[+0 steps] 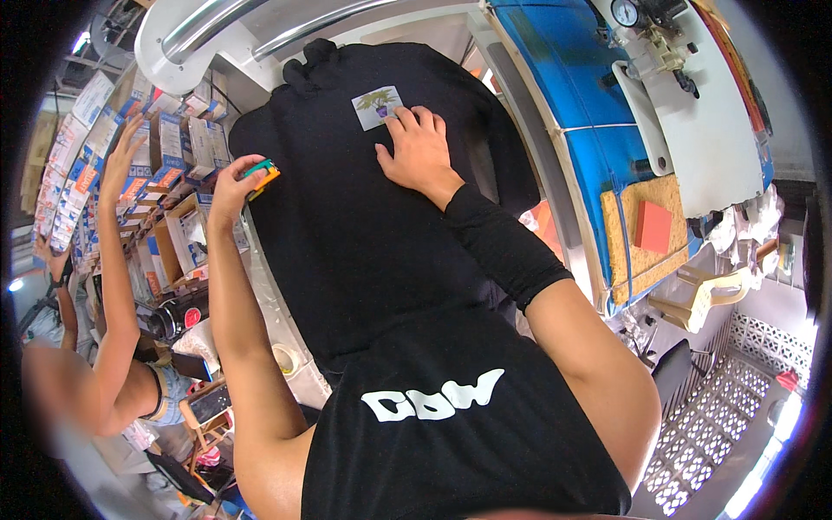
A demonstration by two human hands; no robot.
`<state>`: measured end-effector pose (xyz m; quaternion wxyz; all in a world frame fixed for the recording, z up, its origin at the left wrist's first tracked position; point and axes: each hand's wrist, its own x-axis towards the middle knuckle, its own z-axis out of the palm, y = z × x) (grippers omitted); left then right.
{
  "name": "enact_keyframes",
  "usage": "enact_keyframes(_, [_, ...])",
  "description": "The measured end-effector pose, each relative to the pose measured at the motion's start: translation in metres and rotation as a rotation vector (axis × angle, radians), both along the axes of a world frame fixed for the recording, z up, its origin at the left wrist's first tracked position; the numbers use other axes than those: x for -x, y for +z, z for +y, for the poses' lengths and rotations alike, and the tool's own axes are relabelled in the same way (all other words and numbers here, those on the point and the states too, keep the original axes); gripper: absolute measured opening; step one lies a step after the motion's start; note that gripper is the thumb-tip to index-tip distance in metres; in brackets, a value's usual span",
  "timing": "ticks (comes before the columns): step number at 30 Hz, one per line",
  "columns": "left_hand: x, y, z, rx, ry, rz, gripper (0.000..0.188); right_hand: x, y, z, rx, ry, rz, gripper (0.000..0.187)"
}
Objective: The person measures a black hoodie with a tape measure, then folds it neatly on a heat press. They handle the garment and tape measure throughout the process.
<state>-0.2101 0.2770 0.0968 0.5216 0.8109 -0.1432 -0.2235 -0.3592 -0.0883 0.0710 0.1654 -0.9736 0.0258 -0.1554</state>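
A black sweatshirt (364,225) is spread out in front of me, its bunched neck part at the far end. On its upper chest sits a small square picture (374,106) of a green plant in a purple pot. My right hand (421,152) rests on the cloth with fingers apart, fingertips at the picture's right edge. At the sweatshirt's left edge, my left hand (230,192) is closed on a small green and orange-yellow tool (263,178); its exact kind is unclear.
Chrome bars (217,28) on a white machine frame cross the far side. To the right is a blue board (555,82) with a pressure gauge (623,12) and a red block (653,227). Stacked boxes (165,143) and another person with a raised arm (113,234) are at left.
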Motion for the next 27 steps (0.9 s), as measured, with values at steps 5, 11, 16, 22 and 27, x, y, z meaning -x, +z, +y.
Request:
enact_keyframes(5, [0.047,0.008,-0.024,-0.051,-0.036,0.007,0.039,-0.007,0.006,-0.003,0.043,0.013,0.095,0.049])
enact_keyframes(11, [0.109,0.026,-0.074,-0.422,-0.121,-0.572,0.054,-0.027,0.012,-0.004,0.119,-0.024,0.058,0.033])
enact_keyframes(16, [0.144,0.036,-0.086,-0.345,-0.13,-0.573,0.053,-0.041,0.01,-0.016,0.008,-0.087,-0.032,0.025])
enact_keyframes(22, [0.119,0.034,-0.093,-0.191,0.069,-0.765,0.022,-0.021,-0.012,-0.079,-0.318,-0.284,-0.26,0.015])
enact_keyframes(27, [0.101,0.028,-0.152,-0.19,-0.012,-0.893,0.012,0.008,-0.034,-0.104,-0.604,-0.586,0.021,0.026])
